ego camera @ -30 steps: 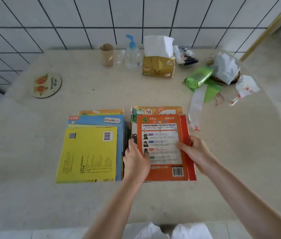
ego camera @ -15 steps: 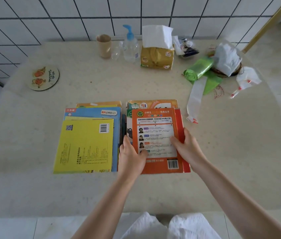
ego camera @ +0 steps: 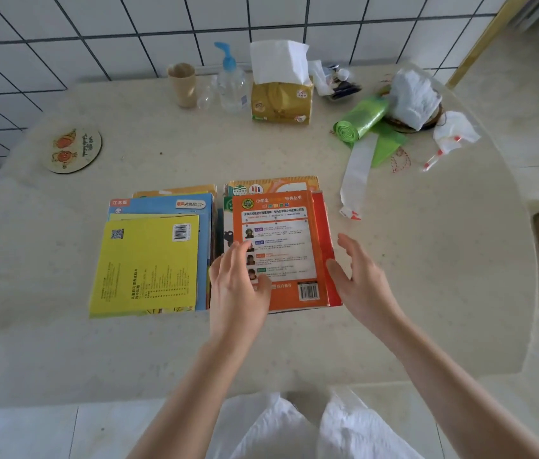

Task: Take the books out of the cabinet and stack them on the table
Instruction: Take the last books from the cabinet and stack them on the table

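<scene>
A home dining corner: a pale stone table stands against a white tiled wall, with a tissue pack, a pump bottle and a cup along its far edge.

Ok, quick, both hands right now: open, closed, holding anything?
Left hand: open, fingers relaxed over the orange book, gripping nothing.
Right hand: open, beside the book, holding nothing.

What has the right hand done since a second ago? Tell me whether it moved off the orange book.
Yes. The right hand has lifted off the orange book and drawn rightward, fingers spread beside its red edge.
</scene>
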Motion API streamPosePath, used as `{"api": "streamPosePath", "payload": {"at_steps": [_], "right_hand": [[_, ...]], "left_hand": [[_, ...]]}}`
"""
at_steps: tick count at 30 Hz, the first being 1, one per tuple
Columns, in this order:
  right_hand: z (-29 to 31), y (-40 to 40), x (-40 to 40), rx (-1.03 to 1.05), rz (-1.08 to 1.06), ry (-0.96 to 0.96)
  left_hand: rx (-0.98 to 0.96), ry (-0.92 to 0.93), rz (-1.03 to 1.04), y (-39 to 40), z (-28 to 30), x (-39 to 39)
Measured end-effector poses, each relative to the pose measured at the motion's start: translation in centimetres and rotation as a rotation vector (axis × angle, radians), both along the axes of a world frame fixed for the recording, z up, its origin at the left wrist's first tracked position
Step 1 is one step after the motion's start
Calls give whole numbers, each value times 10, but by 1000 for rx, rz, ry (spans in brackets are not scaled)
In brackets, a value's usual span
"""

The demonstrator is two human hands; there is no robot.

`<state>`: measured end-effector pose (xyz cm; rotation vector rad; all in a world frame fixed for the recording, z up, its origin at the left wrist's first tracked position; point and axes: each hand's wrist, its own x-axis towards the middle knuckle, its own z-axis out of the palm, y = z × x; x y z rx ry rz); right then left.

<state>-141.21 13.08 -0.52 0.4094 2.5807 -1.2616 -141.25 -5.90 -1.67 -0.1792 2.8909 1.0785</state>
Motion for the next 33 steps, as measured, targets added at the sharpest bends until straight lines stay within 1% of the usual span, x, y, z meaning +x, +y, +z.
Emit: {"api": "streamPosePath", "payload": {"at_steps": [4, 6, 8, 12, 15, 17, 19, 21, 24, 27, 31, 33], "right_hand": [[-3, 18, 26, 22, -18, 110], [-7, 24, 37, 28, -48, 163], [-8, 26, 49, 29, -70, 187], [-9, 20, 74, 58, -86, 209], [-12, 9, 92, 74, -149, 241], [-15, -3, 106, 79, -199, 246], [-18, -17, 119, 95, -245, 240], [-20, -33, 136, 116, -275, 212], [-20, -56, 166, 145, -331, 182], [-18, -81, 205, 162, -431, 152], [-12, -107, 262, 197, -554, 119], [-9, -115, 297, 210, -639, 87]], "left_hand": [[66, 53, -49, 9, 9, 5], [95, 134, -121, 13, 12, 6], [124, 173, -202, 18, 13, 10], [163, 180, -320, 25, 11, 16], [195, 159, -415, 23, 9, 24], [222, 125, -497, 18, 6, 32], [228, 47, -567, 9, 2, 40], [206, -35, -636, -3, -4, 47], [146, -69, -759, -21, -9, 57], [99, -102, -882, -32, -8, 69], [143, -214, -987, -31, -7, 87], [142, -263, -1074, -22, -6, 106]]}}
